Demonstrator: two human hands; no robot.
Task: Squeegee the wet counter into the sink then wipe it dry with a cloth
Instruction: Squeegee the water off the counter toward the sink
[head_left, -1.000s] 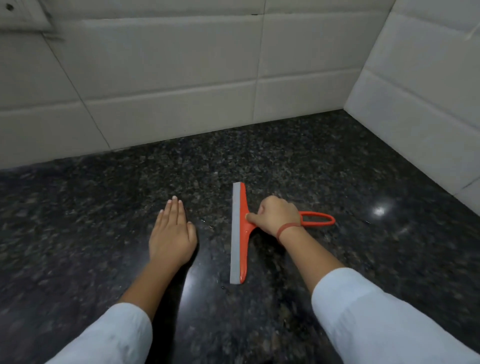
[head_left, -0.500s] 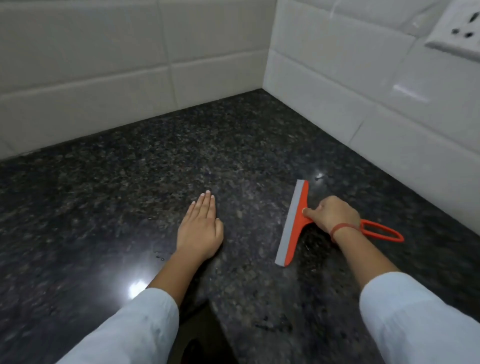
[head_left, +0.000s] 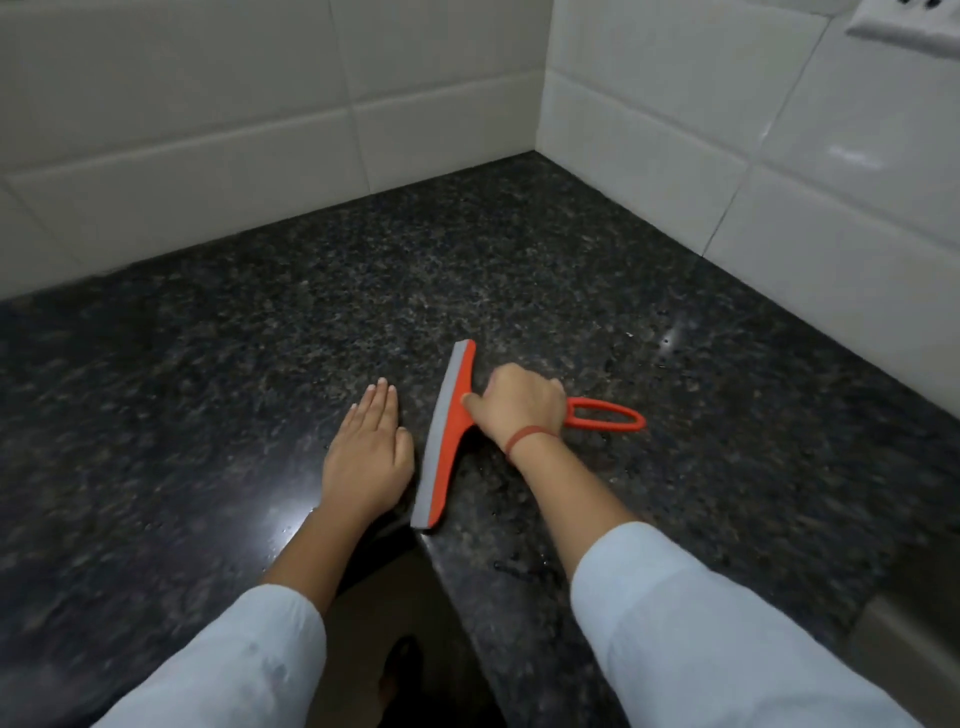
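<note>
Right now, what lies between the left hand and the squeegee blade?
Nothing: the head view shows only a narrow strip of bare counter between the left hand and the squeegee.

Both forearms are covered by loose, pale white sleeves (head_left: 691, 618) whose cuffs end partway up, leaving the wrists bare. The left sleeve (head_left: 244, 660) shows a few faint greyish spots below its cuff, possibly damp marks, though the blur makes that hard to tell. A thin red band (head_left: 527, 436) circles the wrist just below the right hand (head_left: 514, 402). The left hand (head_left: 366, 457) wears nothing, and its short fingernails (head_left: 382, 383) look unpainted.
</note>
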